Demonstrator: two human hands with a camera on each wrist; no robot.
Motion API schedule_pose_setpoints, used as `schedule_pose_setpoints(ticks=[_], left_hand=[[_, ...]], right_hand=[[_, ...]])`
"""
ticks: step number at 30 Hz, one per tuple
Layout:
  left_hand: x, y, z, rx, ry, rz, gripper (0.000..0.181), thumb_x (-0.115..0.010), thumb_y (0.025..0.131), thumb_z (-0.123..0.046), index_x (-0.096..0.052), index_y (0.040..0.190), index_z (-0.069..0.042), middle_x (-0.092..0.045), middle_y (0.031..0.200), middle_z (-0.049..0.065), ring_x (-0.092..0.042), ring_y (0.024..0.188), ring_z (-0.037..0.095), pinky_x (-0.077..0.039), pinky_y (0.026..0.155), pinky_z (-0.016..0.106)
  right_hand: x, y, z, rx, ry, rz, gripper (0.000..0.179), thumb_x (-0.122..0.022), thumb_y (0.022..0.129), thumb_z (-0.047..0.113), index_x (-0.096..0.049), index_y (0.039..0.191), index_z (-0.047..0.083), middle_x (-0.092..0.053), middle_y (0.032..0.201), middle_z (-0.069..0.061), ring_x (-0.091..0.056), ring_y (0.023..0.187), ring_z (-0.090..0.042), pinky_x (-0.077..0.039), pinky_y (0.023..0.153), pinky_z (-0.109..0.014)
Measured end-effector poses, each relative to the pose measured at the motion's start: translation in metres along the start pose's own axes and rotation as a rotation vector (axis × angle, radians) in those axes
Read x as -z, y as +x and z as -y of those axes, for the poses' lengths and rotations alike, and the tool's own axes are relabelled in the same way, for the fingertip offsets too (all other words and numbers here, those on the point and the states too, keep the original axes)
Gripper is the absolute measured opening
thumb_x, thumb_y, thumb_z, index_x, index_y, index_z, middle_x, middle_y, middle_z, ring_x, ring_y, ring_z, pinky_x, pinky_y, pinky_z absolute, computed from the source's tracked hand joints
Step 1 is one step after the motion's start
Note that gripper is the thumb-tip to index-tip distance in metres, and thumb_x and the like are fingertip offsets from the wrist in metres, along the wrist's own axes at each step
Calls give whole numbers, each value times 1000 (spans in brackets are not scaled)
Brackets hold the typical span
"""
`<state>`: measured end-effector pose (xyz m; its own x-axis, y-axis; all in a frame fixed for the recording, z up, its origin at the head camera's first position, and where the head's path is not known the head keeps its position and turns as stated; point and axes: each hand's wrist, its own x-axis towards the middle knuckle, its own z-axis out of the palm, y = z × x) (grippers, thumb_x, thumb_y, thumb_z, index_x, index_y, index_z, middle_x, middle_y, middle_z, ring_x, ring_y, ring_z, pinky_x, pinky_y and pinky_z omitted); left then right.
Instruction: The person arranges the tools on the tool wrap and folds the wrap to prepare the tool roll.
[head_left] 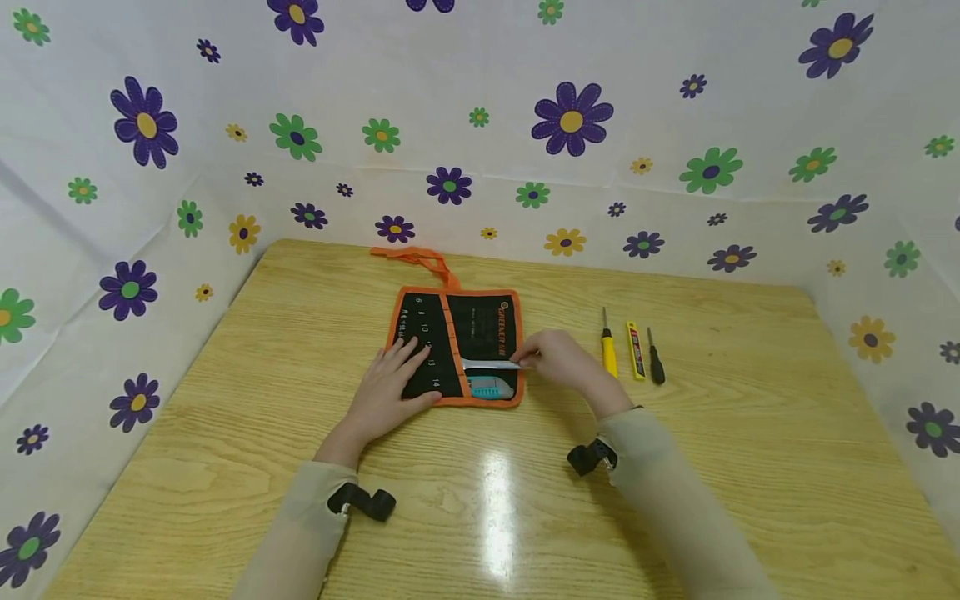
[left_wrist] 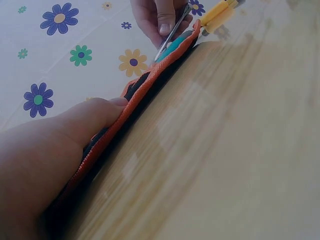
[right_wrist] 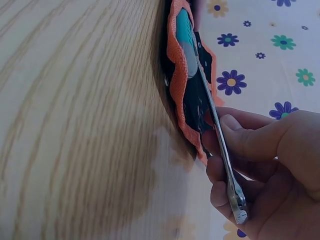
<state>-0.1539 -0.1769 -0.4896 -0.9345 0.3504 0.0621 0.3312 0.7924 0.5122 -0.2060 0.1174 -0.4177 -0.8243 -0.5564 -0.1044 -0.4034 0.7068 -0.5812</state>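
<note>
A black tool pouch with orange edging (head_left: 480,325) lies spread on the wooden table, printed with numbers down its left part. My left hand (head_left: 386,379) rests flat on that part, fingers spread, the thumb along the near edge. With thumb and fingers my right hand (head_left: 558,358) pinches a silver wrench (right_wrist: 223,145) near its outer end. The wrench's other end sits inside a pocket of the pouch, hidden by the fabric. Beside it, nearer me, a teal utility knife (head_left: 491,388) is tucked into another pocket, its grey end showing.
Right of the pouch lie a yellow-handled screwdriver (head_left: 609,354), a narrow yellow packet (head_left: 636,350) and a black-handled screwdriver (head_left: 657,367). Orange tie straps (head_left: 427,260) trail from the pouch's far edge. A flower-patterned cloth (head_left: 480,150) hangs behind the table.
</note>
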Motion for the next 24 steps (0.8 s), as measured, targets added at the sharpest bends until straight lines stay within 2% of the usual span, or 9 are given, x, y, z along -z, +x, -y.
schedule_pose_setpoints(ticks=[7, 17, 24], left_hand=[[-1, 0, 1, -6, 3, -9, 80, -54, 88, -62, -30, 152, -19, -19, 158, 5, -7, 145, 26, -2, 116, 46], [2, 0, -1, -3, -6, 1, 80, -56, 88, -60, -30, 152, -18, -19, 158, 6, -7, 145, 27, -2, 116, 48], [2, 0, -1, -3, -9, -4, 79, -55, 89, -60, -31, 152, -19, -20, 157, 6, -8, 145, 26, -3, 116, 48]], right_hand=[[-7, 7, 8, 18, -20, 17, 18, -60, 93, 1, -74, 103, 4, -70, 102, -10, -65, 92, -22, -54, 77, -32], [-19, 16, 15, 53, -60, 14, 17, -60, 94, 4, -71, 106, 3, -69, 103, -9, -64, 96, -23, -53, 81, -32], [-25, 24, 20, 49, -67, 26, 16, -60, 94, 6, -71, 105, 4, -69, 101, -8, -64, 91, -20, -53, 78, -30]])
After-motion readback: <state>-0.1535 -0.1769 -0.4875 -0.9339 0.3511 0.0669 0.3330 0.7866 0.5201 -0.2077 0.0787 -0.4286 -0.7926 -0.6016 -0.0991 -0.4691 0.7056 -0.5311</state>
